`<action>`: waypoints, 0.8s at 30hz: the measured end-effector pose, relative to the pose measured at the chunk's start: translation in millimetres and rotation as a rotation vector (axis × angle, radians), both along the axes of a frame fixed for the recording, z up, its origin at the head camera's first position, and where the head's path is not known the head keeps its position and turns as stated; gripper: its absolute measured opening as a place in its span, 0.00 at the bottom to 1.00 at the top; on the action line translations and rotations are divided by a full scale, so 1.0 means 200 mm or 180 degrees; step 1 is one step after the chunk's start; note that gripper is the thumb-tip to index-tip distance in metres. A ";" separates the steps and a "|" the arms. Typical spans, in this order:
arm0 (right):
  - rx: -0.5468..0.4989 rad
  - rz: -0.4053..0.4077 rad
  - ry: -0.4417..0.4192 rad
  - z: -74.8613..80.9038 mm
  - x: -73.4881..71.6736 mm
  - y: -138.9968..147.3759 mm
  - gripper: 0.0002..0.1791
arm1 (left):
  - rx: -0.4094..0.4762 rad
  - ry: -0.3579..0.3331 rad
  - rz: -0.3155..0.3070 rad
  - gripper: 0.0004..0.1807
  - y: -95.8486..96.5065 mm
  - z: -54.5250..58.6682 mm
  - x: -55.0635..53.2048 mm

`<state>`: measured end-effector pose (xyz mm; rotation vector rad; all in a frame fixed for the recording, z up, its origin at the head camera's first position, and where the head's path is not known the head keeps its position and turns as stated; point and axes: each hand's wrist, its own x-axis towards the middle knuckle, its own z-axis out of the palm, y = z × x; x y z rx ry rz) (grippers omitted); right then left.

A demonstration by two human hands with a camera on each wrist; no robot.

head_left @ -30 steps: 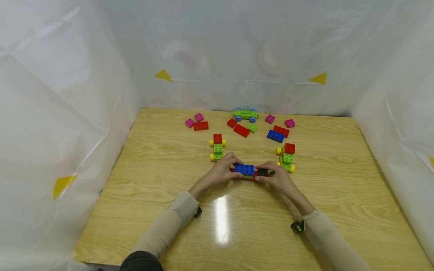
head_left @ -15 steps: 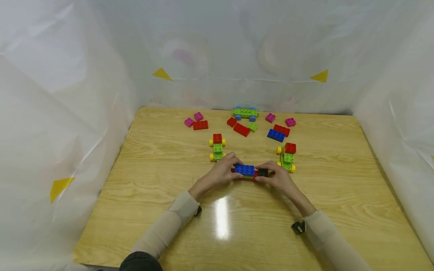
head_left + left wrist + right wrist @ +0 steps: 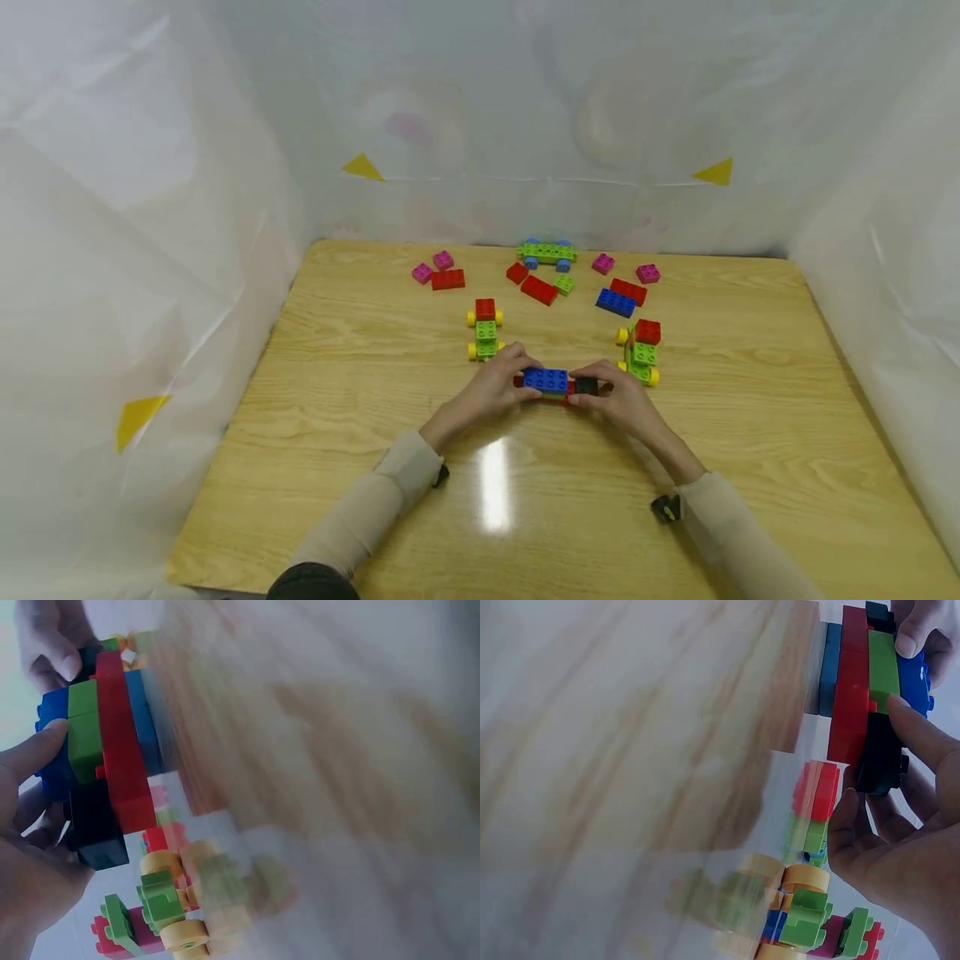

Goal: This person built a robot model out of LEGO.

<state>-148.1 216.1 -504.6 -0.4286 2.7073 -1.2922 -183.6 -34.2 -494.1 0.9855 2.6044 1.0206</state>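
Between both hands sits a long stack of toy building bricks. On top is a blue brick (image 3: 546, 381), which my left hand (image 3: 491, 387) grips between thumb and fingers. Beneath it comes a green layer (image 3: 85, 742), then a long red layer (image 3: 124, 754). A lower blue brick (image 3: 147, 724) shows under the red, close over the tabletop. My right hand (image 3: 622, 400) pinches the black brick (image 3: 587, 386) at the stack's right end, its thumb reaching the green layer in the right wrist view. Another black brick (image 3: 97, 832) stands at the left end, beside the left palm.
Behind the hands stand two yellow-wheeled brick builds, one left (image 3: 486, 330) and one right (image 3: 643, 354). Farther back are a green wheeled base (image 3: 547, 252), a blue brick (image 3: 616, 302) and several loose red, pink and green bricks. White sheeting (image 3: 480, 125) encloses the wooden table (image 3: 360, 400).
The head view has shifted slightly. Both hands keep the same hold on the brick stack, which stays in place.
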 end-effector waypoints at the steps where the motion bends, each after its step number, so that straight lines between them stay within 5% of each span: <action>1: -0.0001 0.0002 0.0026 0.00 0.00 0.00 0.20 | 0.0033 -0.0006 -0.0002 0.21 0.00 -0.01 0.00; 9: 0.0127 0.0100 0.0151 0.02 0.00 0.00 0.22 | 0.0011 0.0032 -0.0057 0.21 -0.01 -0.02 -0.01; 16: 0.0237 0.0187 0.0572 0.20 -0.03 0.03 0.19 | -0.0038 0.0156 -0.0114 0.21 -0.01 -0.02 -0.01; 20: 0.0331 0.0058 0.0927 0.36 -0.12 0.12 0.16 | -0.0058 0.0184 -0.0139 0.22 -0.01 -0.02 -0.01; 24: 0.0371 -0.0186 0.0820 0.44 -0.28 0.25 0.17 | -0.0022 0.0159 -0.0140 0.22 -0.01 -0.03 -0.01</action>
